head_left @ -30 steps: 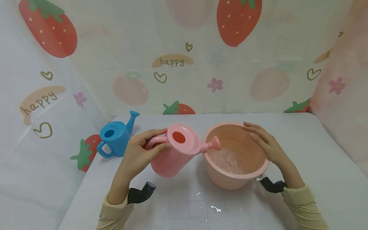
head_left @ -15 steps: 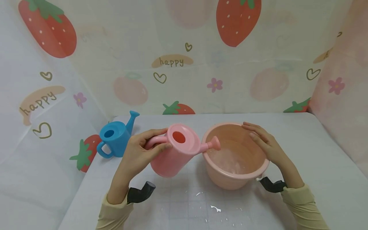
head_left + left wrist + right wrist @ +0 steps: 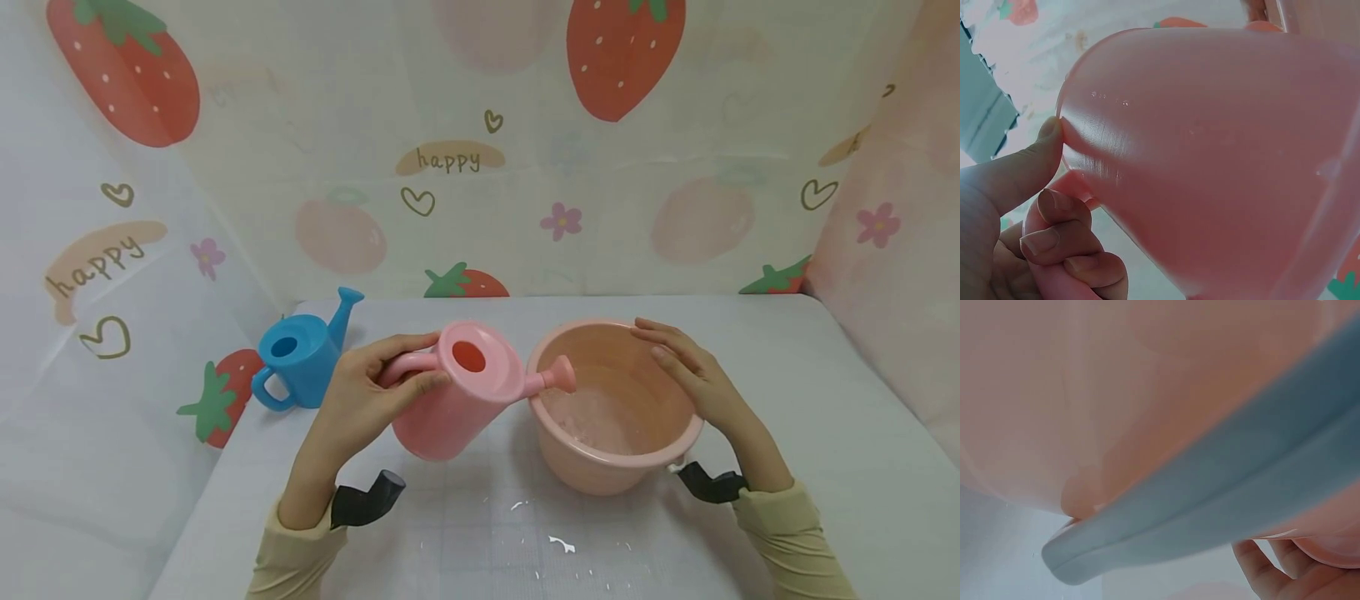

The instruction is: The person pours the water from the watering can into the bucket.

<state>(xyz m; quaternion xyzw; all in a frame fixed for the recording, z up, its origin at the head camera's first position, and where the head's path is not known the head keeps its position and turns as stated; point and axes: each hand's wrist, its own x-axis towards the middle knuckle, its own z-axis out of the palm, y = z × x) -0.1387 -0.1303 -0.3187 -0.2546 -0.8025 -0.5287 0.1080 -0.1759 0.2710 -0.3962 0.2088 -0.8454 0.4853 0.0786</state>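
My left hand [image 3: 367, 400] grips the handle of a pink watering can [image 3: 457, 408], its thumb against the can's body. In the left wrist view, fingers [image 3: 1079, 244] curl round that handle. The can tilts right, its rose-headed spout [image 3: 558, 377] over the near-left rim of a peach-pink bucket [image 3: 592, 475]. Shallow water [image 3: 615, 417] covers the bucket's bottom. My right hand [image 3: 693, 375] holds the bucket's right rim. The right wrist view shows the bucket's outer wall [image 3: 1022, 406], crossed by its grey-blue handle [image 3: 1210, 494]; part of the right hand [image 3: 1310, 581] appears lower right.
A blue watering can [image 3: 300, 367] stands at the back left of the white table [image 3: 810, 400]. Small wet spots [image 3: 562, 544] lie on the table in front of the bucket. A strawberry-printed curtain [image 3: 360, 108] encloses the back and sides.
Water in the bucket looked more stirred up a second ago; ripples now appear mainly near the spout. Both hands, the pink can and the bucket keep nearly the same places.
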